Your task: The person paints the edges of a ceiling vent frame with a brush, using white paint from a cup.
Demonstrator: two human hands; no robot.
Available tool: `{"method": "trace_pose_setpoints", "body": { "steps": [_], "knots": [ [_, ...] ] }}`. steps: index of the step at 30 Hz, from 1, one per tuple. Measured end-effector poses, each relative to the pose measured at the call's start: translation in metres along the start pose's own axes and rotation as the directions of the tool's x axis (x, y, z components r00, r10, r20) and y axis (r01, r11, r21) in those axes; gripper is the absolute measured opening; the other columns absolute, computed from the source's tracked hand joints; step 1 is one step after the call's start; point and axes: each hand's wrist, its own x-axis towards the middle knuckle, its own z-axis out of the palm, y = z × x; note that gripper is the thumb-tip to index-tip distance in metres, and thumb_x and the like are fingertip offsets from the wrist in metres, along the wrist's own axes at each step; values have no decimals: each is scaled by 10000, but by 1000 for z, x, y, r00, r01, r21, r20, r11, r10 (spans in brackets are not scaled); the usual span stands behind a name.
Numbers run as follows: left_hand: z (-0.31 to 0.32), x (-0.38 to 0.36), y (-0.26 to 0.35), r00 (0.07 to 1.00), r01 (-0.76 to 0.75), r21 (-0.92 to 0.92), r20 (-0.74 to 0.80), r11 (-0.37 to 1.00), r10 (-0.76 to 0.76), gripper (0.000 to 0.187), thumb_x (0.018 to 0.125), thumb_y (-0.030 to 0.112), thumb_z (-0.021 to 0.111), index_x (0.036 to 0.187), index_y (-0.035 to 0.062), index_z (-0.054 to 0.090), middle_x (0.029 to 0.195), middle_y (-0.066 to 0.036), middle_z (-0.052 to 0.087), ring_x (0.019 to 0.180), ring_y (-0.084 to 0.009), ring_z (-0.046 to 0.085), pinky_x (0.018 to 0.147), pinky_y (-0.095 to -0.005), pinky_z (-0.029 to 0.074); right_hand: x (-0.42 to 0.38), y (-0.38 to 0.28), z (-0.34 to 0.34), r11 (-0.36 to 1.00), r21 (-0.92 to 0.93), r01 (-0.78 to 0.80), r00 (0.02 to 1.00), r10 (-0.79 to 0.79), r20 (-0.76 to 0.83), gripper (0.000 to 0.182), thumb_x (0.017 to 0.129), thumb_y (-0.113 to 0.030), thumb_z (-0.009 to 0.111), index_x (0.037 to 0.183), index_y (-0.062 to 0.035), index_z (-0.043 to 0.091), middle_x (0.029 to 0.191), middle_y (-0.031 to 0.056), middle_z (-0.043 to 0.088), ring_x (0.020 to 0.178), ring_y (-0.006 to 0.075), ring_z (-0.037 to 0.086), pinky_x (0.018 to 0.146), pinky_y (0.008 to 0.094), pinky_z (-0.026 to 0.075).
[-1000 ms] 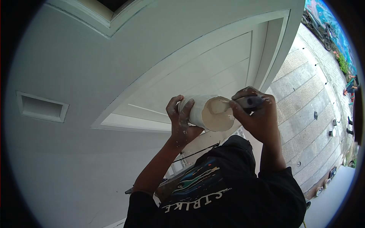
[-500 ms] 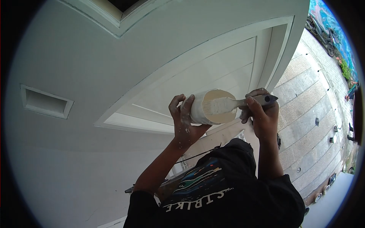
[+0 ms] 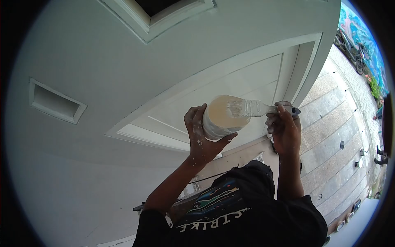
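Observation:
My left hand (image 3: 201, 133) is wrapped round a white tub (image 3: 220, 129), thumb on the near side and fingers on the far left side. Pale cream paint or a similar coating shows inside its open mouth. Flat brush (image 3: 257, 108) is in my right hand (image 3: 284, 127), pinched by its handle near the dark pointed end. The white-coated bristles point left, over the tub's mouth; whether they touch the contents is hard to tell. White smears mark the fingers of both hands.
A pale wall (image 3: 103, 49) has a small rectangular recess (image 3: 57, 101) and a larger dark opening (image 3: 158, 6). Behind the tub is a framed white panel (image 3: 230, 74). Paved ground (image 3: 329, 140) lies far below right, with a motorcycle (image 3: 354, 53) and a white bucket (image 3: 359, 163).
The brush has drawn right relative to the tub, showing more of its coated head. The tub has tipped, so its mouth faces more upward in view. The wall and ground have shifted slightly.

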Motion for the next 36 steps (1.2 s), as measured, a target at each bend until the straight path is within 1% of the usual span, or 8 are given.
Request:
{"method": "trace_pose_setpoints", "body": {
  "steps": [7,9,13,16,18,28,31,36],
  "knots": [
    [-24,31,3,978,207,-298,37,932,-206,1127,653,418,996,1456,-13,334,1362,-200,421,1299,-344,487,1070,-491,489,28,-28,47,981,61,185,956,-194,219,303,1018,-156,659,1226,32,543,974,220,714,754,238,753,475,265,583],
    [-32,45,3,945,319,-463,87,827,-316,1068,664,390,995,1429,-10,364,1346,-183,470,1217,-316,575,1019,-448,533,40,-35,66,972,85,218,933,-234,275,300,1017,-153,662,1222,36,552,980,229,716,760,244,755,470,265,586],
    [-50,69,-5,957,278,-427,44,861,-287,1018,679,320,984,1422,-8,371,1304,-164,520,1175,-297,611,972,-425,564,74,-53,112,951,82,297,889,-307,339,328,1002,-156,693,1231,48,574,1011,223,730,744,226,754,464,267,575],
    [-57,74,-9,942,301,-453,7,839,-335,982,681,264,969,1417,-3,376,1292,-167,534,1177,-290,609,982,-427,561,105,-64,158,893,-29,448,846,-413,337,338,978,-174,730,1215,44,628,985,179,742,719,194,745,453,271,555],
    [-62,71,-10,938,302,-416,-31,858,-345,965,678,230,957,1413,-2,377,1284,-169,540,1172,-291,614,971,-426,568,123,-69,184,808,-168,564,769,-441,462,304,959,-178,745,1165,38,690,930,133,746,680,159,726,467,266,545],
    [-74,35,-18,918,365,-383,-3,849,-396,956,683,249,962,1401,-5,383,1288,-172,546,1155,-296,624,965,-426,576,145,-47,239,662,-405,631,766,-446,463,209,960,-153,713,1047,35,741,695,109,704,546,151,685,509,294,538],
    [-79,27,-19,913,390,-310,6,867,-409,970,686,245,960,1412,-12,371,1291,-175,547,1160,-298,624,972,-424,575,147,-45,239,674,-420,608,781,-411,471,205,961,-160,718,1037,29,746,682,97,695,530,143,671,514,287,535],
    [-85,18,-21,871,447,-421,3,789,-491,989,695,231,949,1437,-14,343,1323,-190,542,1181,-297,619,994,-427,565,145,-59,222,761,-393,516,836,-348,424,211,961,-174,727,1042,19,754,668,83,682,533,131,663,539,281,541]
  ]
}}
